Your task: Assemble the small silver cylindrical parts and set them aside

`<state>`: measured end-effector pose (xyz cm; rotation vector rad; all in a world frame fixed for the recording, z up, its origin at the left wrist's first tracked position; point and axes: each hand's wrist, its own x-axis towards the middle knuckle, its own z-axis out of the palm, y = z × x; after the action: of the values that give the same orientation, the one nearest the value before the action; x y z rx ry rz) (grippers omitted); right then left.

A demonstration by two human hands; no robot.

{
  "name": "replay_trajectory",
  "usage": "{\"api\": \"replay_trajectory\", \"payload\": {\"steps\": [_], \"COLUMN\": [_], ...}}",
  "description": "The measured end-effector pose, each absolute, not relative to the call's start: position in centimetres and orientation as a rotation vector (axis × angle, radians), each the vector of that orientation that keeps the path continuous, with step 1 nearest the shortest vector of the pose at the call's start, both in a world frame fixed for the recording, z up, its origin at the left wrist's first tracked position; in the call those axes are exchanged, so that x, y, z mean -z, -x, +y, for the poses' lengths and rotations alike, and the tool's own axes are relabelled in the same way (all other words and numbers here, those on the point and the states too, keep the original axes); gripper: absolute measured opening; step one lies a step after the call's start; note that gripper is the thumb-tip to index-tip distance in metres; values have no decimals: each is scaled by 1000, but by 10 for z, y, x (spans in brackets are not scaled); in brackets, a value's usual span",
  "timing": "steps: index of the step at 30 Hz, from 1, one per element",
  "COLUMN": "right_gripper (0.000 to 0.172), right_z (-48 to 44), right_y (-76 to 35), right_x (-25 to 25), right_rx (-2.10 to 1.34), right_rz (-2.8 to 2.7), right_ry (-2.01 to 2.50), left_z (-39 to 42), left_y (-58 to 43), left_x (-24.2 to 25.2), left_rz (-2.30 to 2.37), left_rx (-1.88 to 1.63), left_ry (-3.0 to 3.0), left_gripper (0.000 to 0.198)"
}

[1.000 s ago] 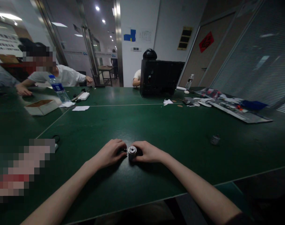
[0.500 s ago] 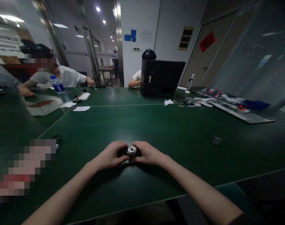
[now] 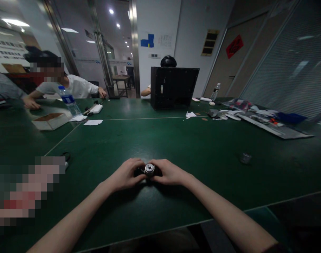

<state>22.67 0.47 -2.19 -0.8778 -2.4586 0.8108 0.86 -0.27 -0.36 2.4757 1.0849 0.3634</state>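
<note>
Between both hands, at the middle of the table's near side, is a small metal motor (image 3: 149, 169) with a round silver top and a short stub at its centre. My left hand (image 3: 129, 174) curls around it from the left, fingers and thumb bent inward. From the right, my right hand (image 3: 166, 172) closes on it the same way, its fingertips near the left ones. The motor's lower part is hidden by fingers and shadow. A similar small silver cylinder (image 3: 246, 158) stands apart on the green table (image 3: 197, 147), to the right.
A black box (image 3: 173, 88) stands at the far side, a person partly behind it. Another person (image 3: 78, 86) sits far left, near a water bottle (image 3: 69, 100) and an open carton (image 3: 51, 121). A board with assorted parts (image 3: 278, 128) lies far right. Blurred blocks cover something near left.
The black box across the table has shifted left and turned a little. My hands stay around the motor almost unmoved, while the view has swung very slightly.
</note>
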Motion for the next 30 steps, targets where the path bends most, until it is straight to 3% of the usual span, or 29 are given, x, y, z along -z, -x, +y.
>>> {"api": "replay_trajectory", "payload": {"steps": [8,17,24,30], "right_gripper": [51,58,46,51], "right_z": [4,3,4,6], "right_y": [-223,-226,-224,-221], "right_x": [27,24,28,31], "right_rx": [-763,-776,-861,-1071], "right_rz": [-2438,-2440,-2369,-2250], "right_ry": [986,934,948,972], "left_z": [-5,-4,-4,0], "left_y": [-12,-13,-13,-13], "left_x": [1,-3,-2,3], "left_rz": [1076,1069,1092,1092], "left_rx": [-355,-343,-319,-316], "left_ry": [-2497,-2444,-2400,-2449], "left_gripper": [29,24,25,31]}}
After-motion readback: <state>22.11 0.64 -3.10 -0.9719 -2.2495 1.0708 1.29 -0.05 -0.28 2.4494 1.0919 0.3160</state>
